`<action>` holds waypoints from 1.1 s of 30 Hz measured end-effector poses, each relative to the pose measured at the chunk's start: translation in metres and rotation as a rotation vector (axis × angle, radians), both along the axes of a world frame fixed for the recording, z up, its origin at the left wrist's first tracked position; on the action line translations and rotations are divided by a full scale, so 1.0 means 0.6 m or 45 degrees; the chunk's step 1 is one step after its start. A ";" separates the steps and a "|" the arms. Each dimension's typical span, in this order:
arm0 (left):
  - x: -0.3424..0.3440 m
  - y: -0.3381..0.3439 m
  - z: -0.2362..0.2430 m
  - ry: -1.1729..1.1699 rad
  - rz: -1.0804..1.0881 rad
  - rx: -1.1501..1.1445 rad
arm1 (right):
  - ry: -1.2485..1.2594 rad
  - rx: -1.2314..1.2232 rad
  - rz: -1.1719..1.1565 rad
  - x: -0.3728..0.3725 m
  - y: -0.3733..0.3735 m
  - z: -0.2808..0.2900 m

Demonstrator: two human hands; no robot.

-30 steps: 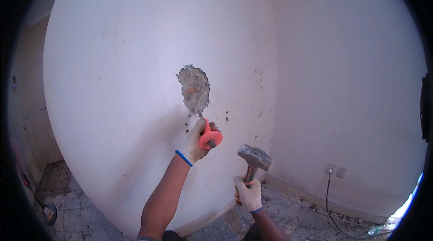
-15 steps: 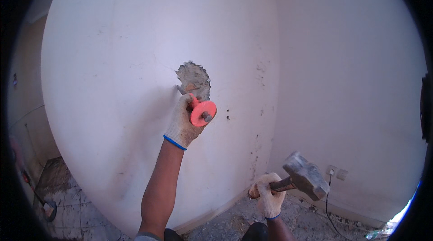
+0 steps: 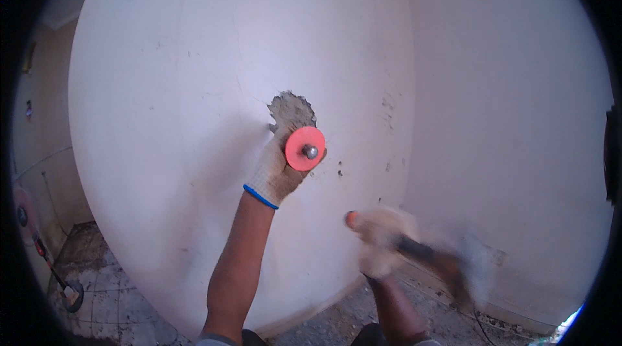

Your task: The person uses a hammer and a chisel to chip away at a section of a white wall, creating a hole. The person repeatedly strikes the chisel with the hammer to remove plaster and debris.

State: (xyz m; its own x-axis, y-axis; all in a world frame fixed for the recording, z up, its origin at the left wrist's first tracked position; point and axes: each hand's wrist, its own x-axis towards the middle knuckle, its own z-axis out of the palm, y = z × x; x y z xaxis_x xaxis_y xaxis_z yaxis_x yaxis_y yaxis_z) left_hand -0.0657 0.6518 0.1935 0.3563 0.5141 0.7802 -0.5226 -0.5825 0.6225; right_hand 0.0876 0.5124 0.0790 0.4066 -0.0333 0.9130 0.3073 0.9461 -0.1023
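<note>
My left hand point(image 3: 277, 171), in an off-white knit glove with a blue cuff, is closed around a chisel point(image 3: 311, 151). The chisel's round red hand guard point(image 3: 295, 140) faces me, with the metal striking end sticking out of its middle. Its tip points at the lower left edge of a rough hole point(image 3: 291, 107) in the white wall, where grey material lies bare; whether it touches is hard to see. Low on the right, my gloved right hand point(image 3: 385, 236) grips a hammer point(image 3: 418, 249) by its handle. Motion smears the hammer's heavy head.
A plain wall point(image 3: 505, 106) meets the holed wall at a corner on the right. Grey rubble point(image 3: 334, 312) covers the floor below. A dark cable point(image 3: 483, 330) hangs at the lower right. At far left, a long-handled tool point(image 3: 70, 294) lies near the tiled floor point(image 3: 107, 300).
My right hand has raised and swung the hammer, now blurred. My left hand keeps its grip while the chisel's striking end has turned more toward me. The view has shifted slightly left.
</note>
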 end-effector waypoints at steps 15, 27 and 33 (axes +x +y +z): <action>0.004 0.040 -0.012 -0.175 -0.294 -0.315 | 0.216 0.626 0.413 0.054 -0.084 0.033; 0.022 -0.027 0.004 -0.336 -0.406 -0.871 | -0.051 -1.209 0.012 0.018 0.000 -0.084; 0.017 0.011 0.003 -0.381 -0.518 -0.844 | 0.247 -0.090 0.204 0.070 -0.067 -0.014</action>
